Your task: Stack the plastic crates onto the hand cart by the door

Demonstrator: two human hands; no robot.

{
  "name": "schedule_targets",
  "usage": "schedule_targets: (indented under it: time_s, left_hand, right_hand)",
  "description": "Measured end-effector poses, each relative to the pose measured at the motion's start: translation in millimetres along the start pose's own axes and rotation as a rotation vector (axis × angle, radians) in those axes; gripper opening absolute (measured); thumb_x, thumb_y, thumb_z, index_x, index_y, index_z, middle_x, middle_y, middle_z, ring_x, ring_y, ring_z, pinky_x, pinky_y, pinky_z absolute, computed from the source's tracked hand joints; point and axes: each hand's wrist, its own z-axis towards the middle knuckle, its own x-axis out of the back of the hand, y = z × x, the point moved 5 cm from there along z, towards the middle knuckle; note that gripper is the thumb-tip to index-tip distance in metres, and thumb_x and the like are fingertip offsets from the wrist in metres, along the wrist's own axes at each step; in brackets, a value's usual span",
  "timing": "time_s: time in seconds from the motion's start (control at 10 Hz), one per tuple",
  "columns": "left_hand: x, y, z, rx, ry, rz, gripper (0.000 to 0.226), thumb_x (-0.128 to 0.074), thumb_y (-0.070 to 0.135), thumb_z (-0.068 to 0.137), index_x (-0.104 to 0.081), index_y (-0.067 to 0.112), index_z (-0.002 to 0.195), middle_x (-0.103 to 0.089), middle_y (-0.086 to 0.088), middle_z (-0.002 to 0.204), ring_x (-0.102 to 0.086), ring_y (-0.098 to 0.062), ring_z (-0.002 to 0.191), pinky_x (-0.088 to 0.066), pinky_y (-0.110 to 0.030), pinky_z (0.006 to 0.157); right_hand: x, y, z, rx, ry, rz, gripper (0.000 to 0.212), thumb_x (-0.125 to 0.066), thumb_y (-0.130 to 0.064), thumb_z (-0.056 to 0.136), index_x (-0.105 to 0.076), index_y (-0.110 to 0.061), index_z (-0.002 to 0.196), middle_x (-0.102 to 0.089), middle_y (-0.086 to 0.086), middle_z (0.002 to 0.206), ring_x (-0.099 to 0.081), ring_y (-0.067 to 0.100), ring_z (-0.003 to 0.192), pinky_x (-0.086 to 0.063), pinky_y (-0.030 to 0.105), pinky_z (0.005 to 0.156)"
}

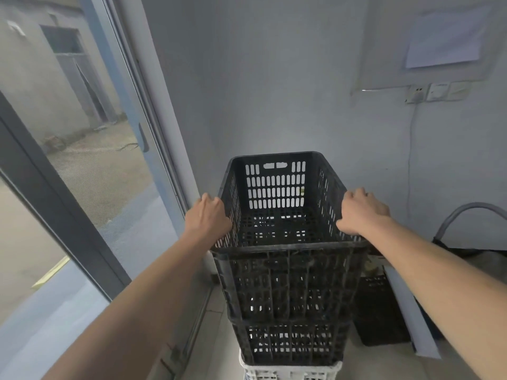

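Note:
A black slotted plastic crate (277, 187) tops a stack in the corner, straight ahead of me. Beneath it sits a second black crate (293, 341), and under that a white crate (290, 373) shows at the bottom edge. My left hand (208, 218) grips the top crate's left rim, fingers curled over the edge. My right hand (362, 211) grips its right rim the same way. The top crate is empty inside. No hand cart shows in this view; whatever carries the stack is hidden.
A glass sliding door (90, 165) with a dark frame runs along the left, close to the stack. Walls close in behind and to the right. Another dark crate (378, 311), a pale board (411, 311) and a grey hose (466, 208) lie at the right. A wall socket (417, 93) has a hanging cable.

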Motion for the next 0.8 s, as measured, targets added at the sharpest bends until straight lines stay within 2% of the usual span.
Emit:
schedule_targets:
  time_s: [0.1,0.3,0.4,0.5,0.6,0.7,0.8]
  left_hand:
    - [12,5,-12,-0.043,-0.024,-0.004,0.022,-0.058,0.019,0.083,-0.059,0.011,0.104,-0.052,-0.005,0.096,-0.053,-0.021,0.079,-0.047,-0.032,0.059]
    - [35,4,-48,0.003,-0.106,-0.002,0.012,-0.054,0.012,0.085,-0.063,0.006,0.088,-0.052,-0.003,0.076,-0.049,-0.015,0.057,-0.033,-0.024,0.043]
    - [38,1,-72,0.011,-0.13,-0.007,0.013,-0.052,0.016,0.088,-0.062,0.007,0.088,-0.051,-0.005,0.083,-0.049,-0.015,0.06,-0.033,-0.025,0.045]
    - [43,-9,-90,0.026,-0.124,-0.043,0.01,-0.051,0.017,0.09,-0.055,0.01,0.084,-0.051,-0.006,0.089,-0.05,-0.016,0.063,-0.034,-0.025,0.047]
    - [49,-24,-105,0.074,-0.097,-0.088,0.014,-0.051,0.02,0.094,-0.054,0.009,0.085,-0.053,-0.005,0.095,-0.05,-0.015,0.064,-0.033,-0.024,0.048]
    - [52,-38,-127,0.099,-0.113,-0.112,0.017,-0.049,0.022,0.095,-0.047,0.01,0.106,-0.049,-0.004,0.1,-0.054,-0.021,0.079,-0.038,-0.029,0.057]
    - [51,-55,-150,0.08,-0.141,-0.101,0.017,-0.049,0.02,0.091,-0.041,0.012,0.103,-0.052,-0.006,0.102,-0.055,-0.027,0.085,-0.041,-0.034,0.064]
  right_hand:
    - [4,1,-17,0.045,0.021,0.058,0.058,-0.062,-0.032,0.088,-0.044,-0.01,0.139,-0.042,0.014,0.134,-0.05,0.031,0.118,-0.046,0.037,0.076]
    - [8,2,-43,0.057,-0.015,0.228,0.045,-0.057,-0.034,0.093,-0.051,-0.009,0.13,-0.045,0.015,0.133,-0.053,0.034,0.113,-0.045,0.038,0.075]
    - [11,3,-58,0.074,0.052,0.239,0.037,-0.058,-0.038,0.093,-0.057,-0.01,0.118,-0.05,0.012,0.121,-0.053,0.03,0.099,-0.046,0.036,0.074]
    - [18,2,-76,0.098,0.123,0.214,0.03,-0.057,-0.037,0.094,-0.057,-0.011,0.11,-0.051,0.01,0.118,-0.052,0.027,0.099,-0.047,0.037,0.076]
    - [26,3,-94,0.117,0.23,0.234,0.023,-0.055,-0.033,0.095,-0.055,-0.013,0.105,-0.052,0.009,0.118,-0.05,0.022,0.092,-0.046,0.034,0.071]
    - [29,1,-123,0.163,0.349,0.338,0.038,-0.055,-0.028,0.097,-0.055,-0.012,0.131,-0.055,0.007,0.131,-0.058,0.021,0.107,-0.056,0.035,0.081]
    - [19,-7,-155,0.219,0.322,0.333,0.043,-0.054,-0.026,0.098,-0.05,-0.015,0.139,-0.054,0.003,0.137,-0.059,0.022,0.115,-0.055,0.034,0.085]
